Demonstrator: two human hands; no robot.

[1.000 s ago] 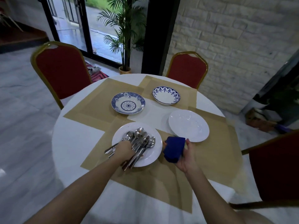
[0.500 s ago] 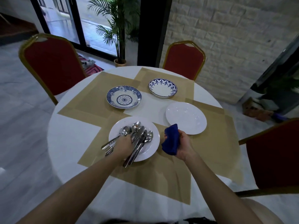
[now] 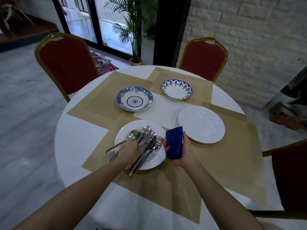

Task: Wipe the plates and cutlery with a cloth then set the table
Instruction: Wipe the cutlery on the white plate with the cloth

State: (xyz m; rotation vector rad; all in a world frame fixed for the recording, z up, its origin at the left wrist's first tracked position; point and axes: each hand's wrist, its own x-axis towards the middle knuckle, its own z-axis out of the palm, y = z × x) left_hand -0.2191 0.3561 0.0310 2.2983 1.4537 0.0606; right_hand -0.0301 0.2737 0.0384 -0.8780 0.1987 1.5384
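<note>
Four plates sit on the round table (image 3: 79, 138), and I take the near white plate (image 3: 156, 161) as my marker. On it lies the cutlery (image 3: 147, 146), a loose bundle of spoons and other pieces. The bowls of the spoons point to the plate's far side, and the handles stick out over its near and left rim.

My left hand (image 3: 130, 151) lies on the left part of this plate, back upward, with the fingers curled down round the handles in a grip. How many pieces it holds I cannot tell.

My right hand (image 3: 184, 151) is just right of the plate's rim. It grips a folded dark blue cloth (image 3: 174, 143), thumb on one side and fingers on the other. The cloth stands upright beside the plate, near the spoon bowls but apart from them.

Right of the near plate and a little farther off is a second white plate (image 3: 201, 124). Beyond the near plate stands a blue rosette plate (image 3: 134, 100), and beyond that and to the right a blue-bordered plate (image 3: 177, 89).

Tan placemats (image 3: 216, 163) lie under all four plates. Red chairs stand round the table: one far left of my plate (image 3: 66, 63), one far beyond it (image 3: 202, 58), one to the right (image 3: 290, 176).
</note>
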